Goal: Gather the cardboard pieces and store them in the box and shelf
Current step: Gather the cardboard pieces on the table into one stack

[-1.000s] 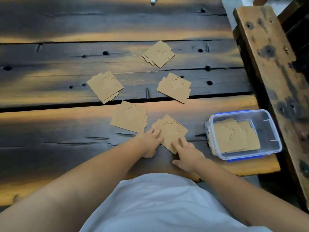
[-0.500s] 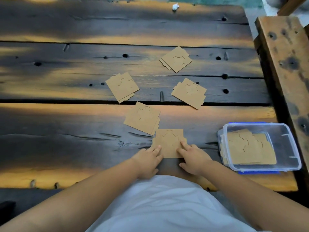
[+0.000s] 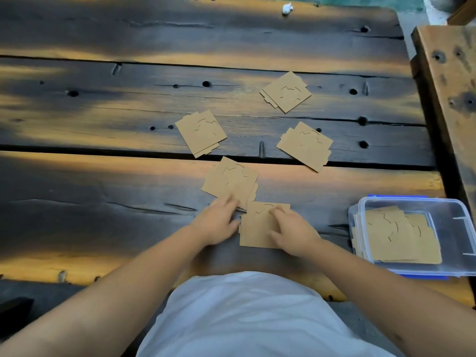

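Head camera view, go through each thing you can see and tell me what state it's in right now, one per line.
Plastic box: open, no lid on, cardboard pieces flat inside.
Nearest cardboard stack: flat on the table, under the right hand.
Second stack: flat, touched by the left hand.
Three farther stacks: flat, untouched.
Left hand: fingers extended.
Right hand: pressing down.

nearest cardboard piece (image 3: 257,228): flat, brown, square to the worktop edge, under both hands | second piece (image 3: 231,180): just behind it, tilted | three more pieces (image 3: 304,145): spread out farther back | clear box (image 3: 458,217): on the right, open, brown pieces lying flat inside
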Motion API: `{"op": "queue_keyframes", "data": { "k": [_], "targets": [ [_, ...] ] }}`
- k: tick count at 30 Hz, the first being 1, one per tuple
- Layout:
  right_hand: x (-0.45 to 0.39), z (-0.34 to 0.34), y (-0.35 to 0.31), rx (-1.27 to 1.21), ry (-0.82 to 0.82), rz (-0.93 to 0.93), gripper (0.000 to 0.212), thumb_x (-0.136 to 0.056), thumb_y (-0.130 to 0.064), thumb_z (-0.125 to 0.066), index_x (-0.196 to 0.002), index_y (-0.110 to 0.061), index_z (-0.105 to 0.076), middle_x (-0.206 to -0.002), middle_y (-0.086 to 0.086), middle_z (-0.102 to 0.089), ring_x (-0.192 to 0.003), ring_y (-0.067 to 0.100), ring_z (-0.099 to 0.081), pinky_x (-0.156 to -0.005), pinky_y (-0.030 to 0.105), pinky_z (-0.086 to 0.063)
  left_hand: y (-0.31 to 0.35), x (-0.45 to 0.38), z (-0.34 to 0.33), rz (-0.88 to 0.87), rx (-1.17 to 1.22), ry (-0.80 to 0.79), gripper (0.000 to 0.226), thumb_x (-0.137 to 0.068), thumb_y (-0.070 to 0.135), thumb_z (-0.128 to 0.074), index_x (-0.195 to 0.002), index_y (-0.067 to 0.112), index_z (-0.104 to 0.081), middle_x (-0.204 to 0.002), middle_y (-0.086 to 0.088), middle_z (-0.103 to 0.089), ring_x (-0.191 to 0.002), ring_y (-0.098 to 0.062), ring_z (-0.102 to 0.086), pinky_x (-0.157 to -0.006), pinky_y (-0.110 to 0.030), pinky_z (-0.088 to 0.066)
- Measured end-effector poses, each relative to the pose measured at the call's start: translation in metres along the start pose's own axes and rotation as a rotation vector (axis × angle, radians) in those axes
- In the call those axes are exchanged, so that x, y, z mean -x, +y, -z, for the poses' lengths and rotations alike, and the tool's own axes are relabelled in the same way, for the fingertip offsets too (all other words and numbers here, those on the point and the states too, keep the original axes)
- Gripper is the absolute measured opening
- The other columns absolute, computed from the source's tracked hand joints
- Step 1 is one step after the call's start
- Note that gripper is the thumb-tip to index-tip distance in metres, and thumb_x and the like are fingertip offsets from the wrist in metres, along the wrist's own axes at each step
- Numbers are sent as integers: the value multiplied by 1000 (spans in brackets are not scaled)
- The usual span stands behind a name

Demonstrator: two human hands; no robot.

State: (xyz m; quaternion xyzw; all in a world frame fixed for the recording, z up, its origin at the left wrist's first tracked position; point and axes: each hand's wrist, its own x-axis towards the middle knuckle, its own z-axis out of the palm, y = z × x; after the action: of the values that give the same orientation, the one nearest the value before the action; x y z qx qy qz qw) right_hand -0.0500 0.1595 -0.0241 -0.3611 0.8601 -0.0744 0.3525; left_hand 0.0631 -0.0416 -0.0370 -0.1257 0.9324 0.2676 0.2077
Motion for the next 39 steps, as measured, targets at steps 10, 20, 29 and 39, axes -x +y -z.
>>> {"op": "queue_keyframes", "data": {
  "k": [10,20,29,39],
  "targets": [
    [-84,18,-59,-841,40,-382,67,-87,-34,-64,-145,-18,-36,-146,7,-44,-129,26,-45,-100,37,-39,-40,-45,42,343,348,137,64,-92,38,-54,-145,10,-32,-144,-13,-36,-135,-34,-33,-110,-38,-27],
    [-116,14,-79,-1118,102,-513,65,-79,-32,-70,-134,-13,-40,-128,2,-50,-114,23,-49,-90,36,-43,-50,-50,44,452,600,163,62,-96,41,-48,-147,10,-29,-155,-14,-26,-142,-29,-25,-112,-36,-21],
    [-113,24,-75,-1146,191,-345,65,-85,-27,-70,-142,-17,-40,-148,2,-42,-133,16,-40,-96,28,-32,-58,-43,58,541,807,231,70,-94,43,-51,-151,14,-23,-157,-11,-25,-143,-26,-26,-115,-38,-22],
    [-56,30,-29,-1120,261,-363,57,-89,-25,-67,-140,-15,-43,-143,4,-46,-121,14,-44,-102,32,-35,-12,-20,34,484,829,135,64,-93,36,-55,-148,14,-30,-146,-10,-45,-131,-30,-45,-109,-39,-36]
  ]
}}
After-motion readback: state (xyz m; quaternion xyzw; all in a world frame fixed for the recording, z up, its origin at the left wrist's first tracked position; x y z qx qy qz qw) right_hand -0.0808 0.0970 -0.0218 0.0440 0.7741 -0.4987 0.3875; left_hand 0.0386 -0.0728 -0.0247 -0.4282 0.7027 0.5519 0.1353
